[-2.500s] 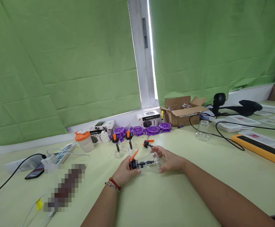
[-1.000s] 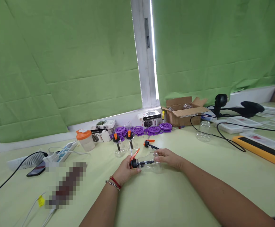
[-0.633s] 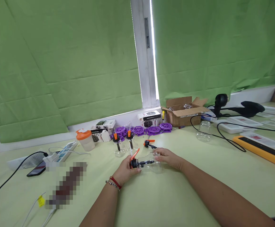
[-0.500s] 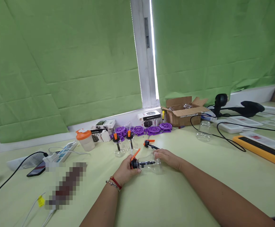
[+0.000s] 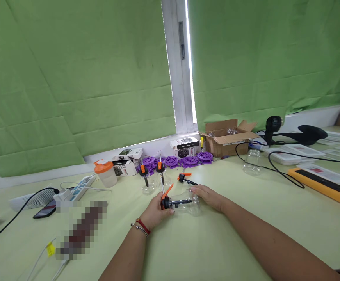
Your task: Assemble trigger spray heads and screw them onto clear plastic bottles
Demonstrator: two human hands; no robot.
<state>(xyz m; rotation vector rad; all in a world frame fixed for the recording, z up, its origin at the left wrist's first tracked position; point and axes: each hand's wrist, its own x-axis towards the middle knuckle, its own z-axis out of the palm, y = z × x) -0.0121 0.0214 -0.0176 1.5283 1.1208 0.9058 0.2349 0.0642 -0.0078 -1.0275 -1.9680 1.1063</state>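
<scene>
A clear spray bottle (image 5: 186,209) lies on its side between my hands, low over or on the table; I cannot tell which. Its black cap carries an orange lever, and a dark tube runs inside. My left hand (image 5: 153,212) is closed around the cap end. The fingers of my right hand (image 5: 207,195) hold the bottle's base end from behind and the side. Just beyond lies a loose black spray head (image 5: 184,178) with an orange lever. Two more clear bottles with black-and-orange tops, a left one (image 5: 146,183) and a right one (image 5: 161,175), stand behind my left hand.
Purple plastic parts (image 5: 171,161) line the back, with small printed boxes (image 5: 184,148) and an open carton (image 5: 228,144). A shaker cup (image 5: 107,177) and a power strip (image 5: 83,187) stand left. Right are a clear jar (image 5: 251,162), black cables and a yellow-orange bar (image 5: 324,189).
Another person's hand has come further into view at the left edge. My hands and the bottle have barely moved.
</scene>
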